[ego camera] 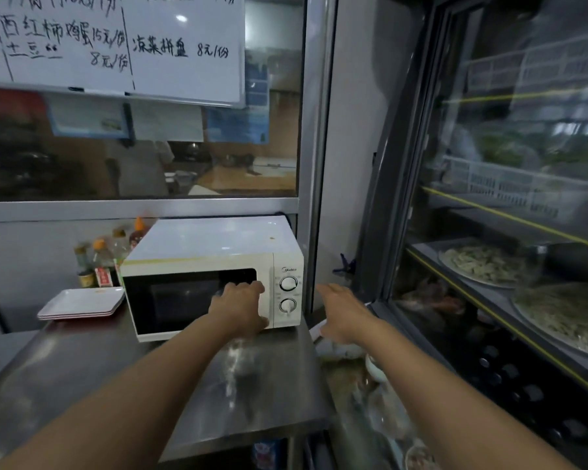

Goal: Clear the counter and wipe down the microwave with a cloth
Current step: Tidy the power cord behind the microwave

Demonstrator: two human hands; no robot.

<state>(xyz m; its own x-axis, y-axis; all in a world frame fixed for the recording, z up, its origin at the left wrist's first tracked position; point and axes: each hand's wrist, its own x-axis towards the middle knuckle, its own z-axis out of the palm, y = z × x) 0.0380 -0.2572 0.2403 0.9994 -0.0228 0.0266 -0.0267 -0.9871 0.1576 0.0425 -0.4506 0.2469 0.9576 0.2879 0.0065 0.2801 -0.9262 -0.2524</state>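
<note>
Streaked table (184, 385) before the microwave (211, 266) is bare; left hand (240, 308) grips its door edge, right hand (342, 312) reaches open-fingered beside it. No cloth visible; wiping seems unstarted.

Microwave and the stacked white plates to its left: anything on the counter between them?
Nothing; in the head view the plates nearly meet the microwave, sauce bottles standing behind them.
</note>
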